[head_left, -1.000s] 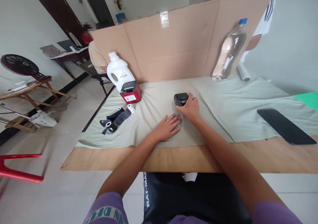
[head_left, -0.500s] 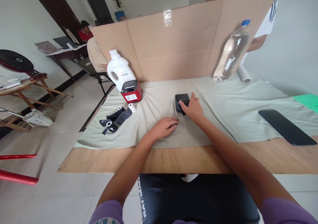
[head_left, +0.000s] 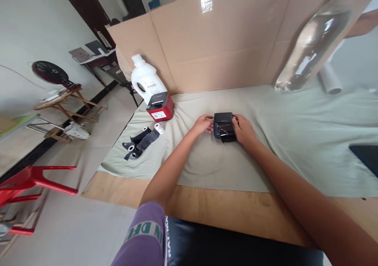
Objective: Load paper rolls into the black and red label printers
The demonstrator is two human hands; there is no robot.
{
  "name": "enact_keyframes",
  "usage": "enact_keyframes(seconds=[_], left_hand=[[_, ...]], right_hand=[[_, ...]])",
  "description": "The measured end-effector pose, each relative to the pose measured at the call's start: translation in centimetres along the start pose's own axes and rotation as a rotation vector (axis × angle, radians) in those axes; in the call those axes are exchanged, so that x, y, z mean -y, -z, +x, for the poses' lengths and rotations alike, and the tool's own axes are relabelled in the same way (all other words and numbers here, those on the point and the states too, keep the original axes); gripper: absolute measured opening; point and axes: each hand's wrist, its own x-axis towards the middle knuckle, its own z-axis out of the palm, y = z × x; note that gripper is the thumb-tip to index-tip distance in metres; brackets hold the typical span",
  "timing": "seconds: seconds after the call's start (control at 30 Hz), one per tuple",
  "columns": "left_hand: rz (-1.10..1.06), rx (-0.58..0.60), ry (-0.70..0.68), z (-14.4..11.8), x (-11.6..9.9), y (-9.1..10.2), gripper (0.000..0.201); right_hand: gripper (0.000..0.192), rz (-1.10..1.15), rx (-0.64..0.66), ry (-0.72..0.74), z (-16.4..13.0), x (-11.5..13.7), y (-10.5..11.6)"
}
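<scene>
Wooden table (head_left: 224,203) is bearing pale green cloth (head_left: 203,169). There, the right hand (head_left: 245,131) is touching, and the left hand (head_left: 203,124) is curving narrowly beside (whether either is gripping, cannot tell), a black device (head_left: 223,118) that is lying between them.

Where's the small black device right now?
Head view, just right of centre: the small black device sits on the pale cloth between the left hand and the right hand, by its right edge.

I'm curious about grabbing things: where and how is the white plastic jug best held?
The jug is probably best gripped by its looped handle, from the person's left: the loop faces that way, while the red-and-black box stands in front.
</scene>
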Motion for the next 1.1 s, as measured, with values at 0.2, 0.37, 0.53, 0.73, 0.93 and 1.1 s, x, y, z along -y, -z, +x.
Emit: enact_keyframes(seconds=[0.2,0.37,0.53,0.73,0.93,1.1], left_hand=[[-0.088,0.106,0.037,1.1,1.0,0.4,0.028],[-0.086,0.104,0.046,1.1,1.4,0.5,0.027],[-0.092,0.071,0.054,1.0,1.3,0.3,0.015],[-0.091,0.068,0.001,0.5,0.7,0.2,0.037],[-0.014,0.195,-0.015,-0.3,-0.1,0.7,0.076],[0.012,0.126,-0.069,0.6,0.0,0.6,0.058]], right_hand=[[0.047,-0.015,0.035,-0.004,0.0,0.4,0.4],[0.050,0.014,0.011,-0.018,-0.2,0.7,0.4],[0.051,0.044,0.015,-0.043,-0.2,0.9,0.6],[0.055,0.061,0.025,-0.067,-0.2,1.0,0.7],[0.057,0.099,0.000,-0.137,-0.2,0.9,0.8],[0.055,0.150,-0.033,-0.190,-0.2,0.7,0.8]])
